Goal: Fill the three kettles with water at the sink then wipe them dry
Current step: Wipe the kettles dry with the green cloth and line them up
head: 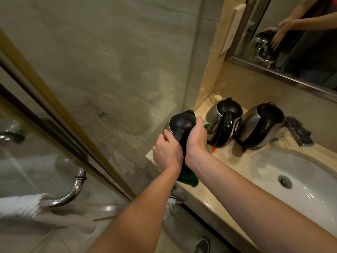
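Three steel kettles with black lids and handles stand on the beige counter (206, 199). The left kettle (180, 123) sits at the counter's left end. My left hand (166, 152) grips its handle side. My right hand (196, 136) presses a dark green cloth (187, 177) against its right side, and the cloth hangs down between my wrists. The middle kettle (225, 123) and the right kettle (260, 126) stand untouched beside it, lids closed.
A white sink basin (299, 172) with a drain lies at the right, with the faucet (299, 132) behind it. A mirror (295, 42) hangs above. A glass shower door (91, 88) and a chrome towel rail (73, 190) with a white towel are at the left.
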Demonstrator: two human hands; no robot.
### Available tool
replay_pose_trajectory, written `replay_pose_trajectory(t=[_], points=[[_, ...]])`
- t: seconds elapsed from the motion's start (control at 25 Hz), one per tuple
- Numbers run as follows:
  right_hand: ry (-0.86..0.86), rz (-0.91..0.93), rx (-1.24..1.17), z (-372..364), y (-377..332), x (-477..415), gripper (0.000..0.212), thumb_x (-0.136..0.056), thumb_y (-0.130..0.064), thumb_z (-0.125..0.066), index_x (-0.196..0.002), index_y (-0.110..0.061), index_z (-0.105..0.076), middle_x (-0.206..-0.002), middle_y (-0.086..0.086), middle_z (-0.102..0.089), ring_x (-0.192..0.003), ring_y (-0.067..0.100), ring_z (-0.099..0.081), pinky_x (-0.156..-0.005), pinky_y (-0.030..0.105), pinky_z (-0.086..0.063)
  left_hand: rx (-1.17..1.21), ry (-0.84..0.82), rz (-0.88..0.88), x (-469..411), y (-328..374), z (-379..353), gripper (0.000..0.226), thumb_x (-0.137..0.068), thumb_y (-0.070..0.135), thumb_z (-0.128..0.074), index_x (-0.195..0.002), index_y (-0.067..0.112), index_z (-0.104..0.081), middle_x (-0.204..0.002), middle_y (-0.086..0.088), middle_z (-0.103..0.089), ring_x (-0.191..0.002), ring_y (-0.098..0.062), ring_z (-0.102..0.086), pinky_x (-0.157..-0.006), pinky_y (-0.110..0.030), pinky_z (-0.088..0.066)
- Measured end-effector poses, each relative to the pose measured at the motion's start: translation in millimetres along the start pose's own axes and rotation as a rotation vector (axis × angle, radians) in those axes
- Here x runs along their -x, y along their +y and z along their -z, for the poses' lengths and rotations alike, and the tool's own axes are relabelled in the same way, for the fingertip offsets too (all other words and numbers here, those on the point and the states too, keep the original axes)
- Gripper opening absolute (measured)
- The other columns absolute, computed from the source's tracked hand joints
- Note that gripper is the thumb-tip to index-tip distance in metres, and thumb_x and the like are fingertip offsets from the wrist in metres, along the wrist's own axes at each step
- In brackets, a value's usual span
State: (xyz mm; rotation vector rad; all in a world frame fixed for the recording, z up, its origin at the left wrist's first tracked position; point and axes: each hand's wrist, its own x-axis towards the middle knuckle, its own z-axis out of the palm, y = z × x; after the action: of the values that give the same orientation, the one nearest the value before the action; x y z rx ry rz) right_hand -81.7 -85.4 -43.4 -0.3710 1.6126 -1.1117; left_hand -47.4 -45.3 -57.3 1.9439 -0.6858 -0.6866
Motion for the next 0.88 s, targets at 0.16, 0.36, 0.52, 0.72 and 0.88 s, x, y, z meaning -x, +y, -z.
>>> replay_pose_trajectory(t=[0.16,0.36,0.52,0.72,0.88], points=[[0.051,-0.082,-0.003,10,8,-11,0.101,-0.056,-0.085,-0.031,-0.132,-0.021,-0.05,-0.132,0.008,-0.055,-0.113,0.029,-0.054,-0.1,0.05,-0.042,0.004,0.008,-0.005,-1,-3,-4,0.047,-0.103,0.038,-0.036,-0.076,0.009,-0.062,-0.065,0.003,-0.053,-0.062,-0.011,-0.05,-0.058,-0.03,-0.035],[-0.051,-0.265,-0.156,40,15,-26,0.055,-0.093,-0.061,-0.041,-0.117,-0.013,-0.052,-0.104,0.008,-0.061,-0.108,0.024,-0.051,-0.101,0.042,-0.035,-0.02,-0.002,-0.003,-1,-3,-4,0.048,-0.103,0.04,-0.035,-0.075,0.012,-0.062,-0.067,0.003,-0.055,-0.065,-0.014,-0.053,-0.063,-0.032,-0.036],[-0.126,-0.325,-0.289,46,26,-29,0.078,-0.089,-0.068,-0.042,-0.145,-0.014,-0.041,-0.144,0.013,-0.048,-0.135,0.033,-0.041,-0.114,0.054,-0.027,0.0,0.0,-0.002,-1,-3,-5,0.049,-0.101,0.043,-0.035,-0.071,0.012,-0.06,-0.071,-0.003,-0.06,-0.075,-0.024,-0.06,-0.07,-0.039,-0.05],[-0.158,-0.294,-0.327,57,19,-35,0.069,-0.089,-0.067,-0.045,-0.133,-0.014,-0.051,-0.127,0.012,-0.062,-0.126,0.031,-0.051,-0.112,0.054,-0.032,-0.016,-0.032,-0.023,-5,-3,-4,0.049,-0.1,0.044,-0.035,-0.065,0.016,-0.055,-0.077,-0.008,-0.063,-0.083,-0.028,-0.062,-0.078,-0.045,-0.053],[-0.25,-0.196,-0.116,61,-6,-28,0.082,-0.089,-0.07,-0.04,-0.152,-0.018,-0.029,-0.15,0.009,-0.042,-0.141,0.03,-0.033,-0.118,0.052,-0.02,-0.035,-0.054,-0.045,-7,-2,-2,0.05,-0.1,0.043,-0.036,-0.061,0.016,-0.053,-0.072,-0.006,-0.06,-0.079,-0.028,-0.061,-0.08,-0.046,-0.053]])
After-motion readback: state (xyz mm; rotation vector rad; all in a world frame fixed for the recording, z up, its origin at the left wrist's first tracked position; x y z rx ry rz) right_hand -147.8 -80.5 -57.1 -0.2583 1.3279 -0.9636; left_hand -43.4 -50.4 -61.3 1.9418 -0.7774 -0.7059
